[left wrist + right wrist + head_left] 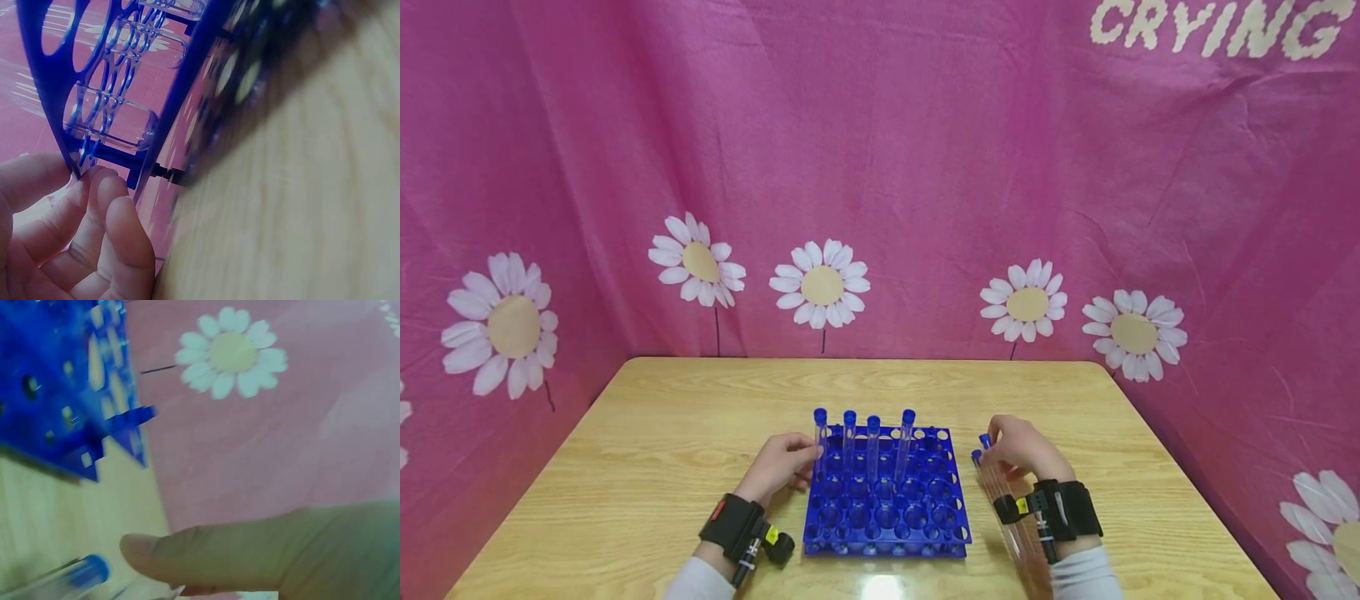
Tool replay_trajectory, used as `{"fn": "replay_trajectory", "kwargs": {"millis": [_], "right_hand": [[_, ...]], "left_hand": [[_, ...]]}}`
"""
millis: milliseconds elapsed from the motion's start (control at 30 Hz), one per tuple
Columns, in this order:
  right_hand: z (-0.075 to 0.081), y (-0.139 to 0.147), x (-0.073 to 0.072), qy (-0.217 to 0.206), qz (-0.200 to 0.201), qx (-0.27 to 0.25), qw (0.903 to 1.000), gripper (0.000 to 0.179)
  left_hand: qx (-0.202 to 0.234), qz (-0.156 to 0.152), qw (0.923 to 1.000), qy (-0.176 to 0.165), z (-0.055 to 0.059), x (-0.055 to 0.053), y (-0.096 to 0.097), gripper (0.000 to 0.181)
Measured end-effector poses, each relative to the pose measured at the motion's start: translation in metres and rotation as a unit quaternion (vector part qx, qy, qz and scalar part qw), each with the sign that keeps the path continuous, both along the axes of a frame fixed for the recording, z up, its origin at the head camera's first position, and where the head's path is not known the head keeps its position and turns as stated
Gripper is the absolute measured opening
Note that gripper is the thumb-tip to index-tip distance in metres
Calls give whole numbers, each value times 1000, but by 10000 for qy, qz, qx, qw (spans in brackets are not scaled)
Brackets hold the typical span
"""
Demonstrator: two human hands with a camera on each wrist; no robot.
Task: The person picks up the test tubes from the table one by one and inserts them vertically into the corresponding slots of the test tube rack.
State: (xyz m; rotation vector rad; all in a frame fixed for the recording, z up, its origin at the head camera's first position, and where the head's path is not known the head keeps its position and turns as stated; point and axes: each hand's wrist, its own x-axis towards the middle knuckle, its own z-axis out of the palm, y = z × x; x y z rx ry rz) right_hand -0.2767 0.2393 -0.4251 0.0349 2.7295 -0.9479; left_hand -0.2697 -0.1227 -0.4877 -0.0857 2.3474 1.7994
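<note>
A blue test tube rack (886, 492) stands on the table, with several clear, blue-capped test tubes (873, 450) upright in its back part. My left hand (786, 460) grips the rack's left edge. In the left wrist view, the left thumb and fingers (128, 231) meet at the rack's end (47, 81), below the clear tubes inside it. To the right of the rack, my right hand (1022, 446) is over loose blue-capped test tubes (1011, 525) lying on the table. The right wrist view shows its thumb straight, near one blue cap (90, 572); its other fingers are mostly hidden.
The wooden table (685, 417) has a pink curtain (910, 183) with printed daisies behind it and at its sides. Black wrist straps with cameras (745, 533) sit on both wrists. Light reflects off the table just in front of the rack.
</note>
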Motion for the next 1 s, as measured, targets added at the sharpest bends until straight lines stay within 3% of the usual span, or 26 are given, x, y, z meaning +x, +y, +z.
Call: {"fn": "replay_trajectory", "kwargs": {"millis": [233,533,800,1000], "right_hand": [[30,-3,10,789,144,-242,9965,27],[63,-18,27,1935,297,-556,9791,30],[71,-39,40,2878,30,-468,9565,32],[69,-53,43,3153,39,-621,9469,32]], "left_hand": [[32,-15,10000,-4,1,1,-1,16],[53,-28,10000,41,1,0,-2,16],[37,-32,10000,51,-1,1,-1,17],[37,-14,10000,13,-1,0,-1,18]]}}
